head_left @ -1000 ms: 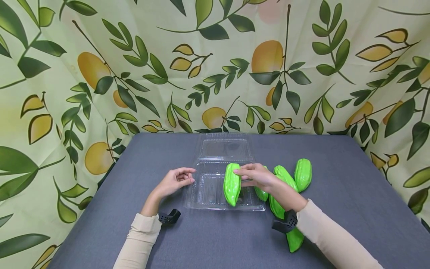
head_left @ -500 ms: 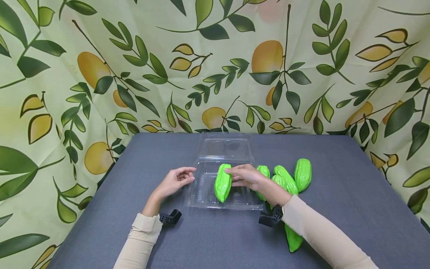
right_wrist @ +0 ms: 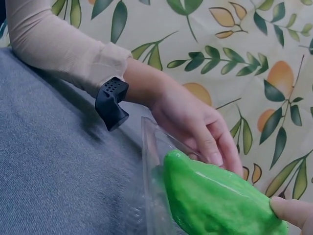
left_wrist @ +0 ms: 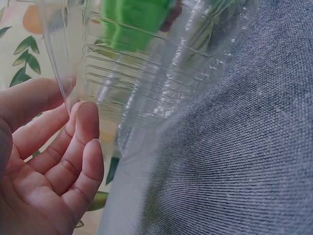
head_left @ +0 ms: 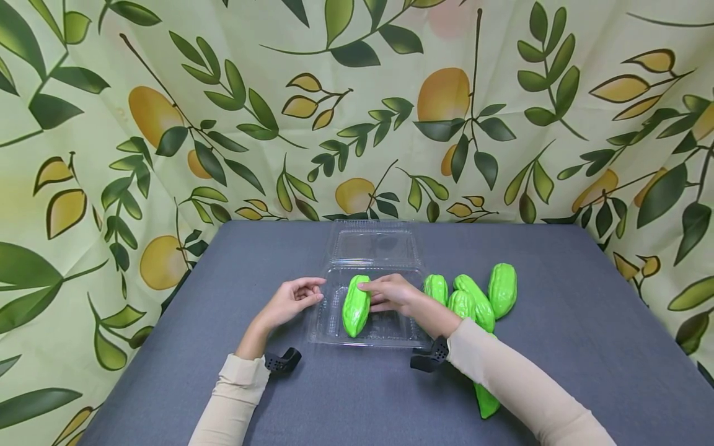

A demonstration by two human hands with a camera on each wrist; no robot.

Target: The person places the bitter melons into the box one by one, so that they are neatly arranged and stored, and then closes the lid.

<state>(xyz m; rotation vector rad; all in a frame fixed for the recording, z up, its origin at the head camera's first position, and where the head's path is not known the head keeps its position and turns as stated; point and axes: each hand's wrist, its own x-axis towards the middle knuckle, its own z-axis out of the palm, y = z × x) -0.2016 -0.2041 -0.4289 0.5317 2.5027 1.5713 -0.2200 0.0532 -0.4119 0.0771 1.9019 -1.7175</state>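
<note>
My right hand pinches a bright green, ridged bitter melon by its right side, thumb on top. It hangs over the base of a clear plastic clamshell container. The right wrist view shows the bitter melon large, with my right thumb pressed on its end. At the container's left side, my left hand holds the rim. In the left wrist view the left hand has the clear rim between thumb and fingertips, the other fingers loosely curled.
Several more bitter melons lie in a group right of the container, partly behind my right forearm. The container's lid lies folded back at the rear. A grey cloth covers the table; a leaf-print curtain hangs behind.
My right hand has carried the bitter melon leftward across the container's base. More of the other bitter melons now shows. My left hand stays at the rim.
</note>
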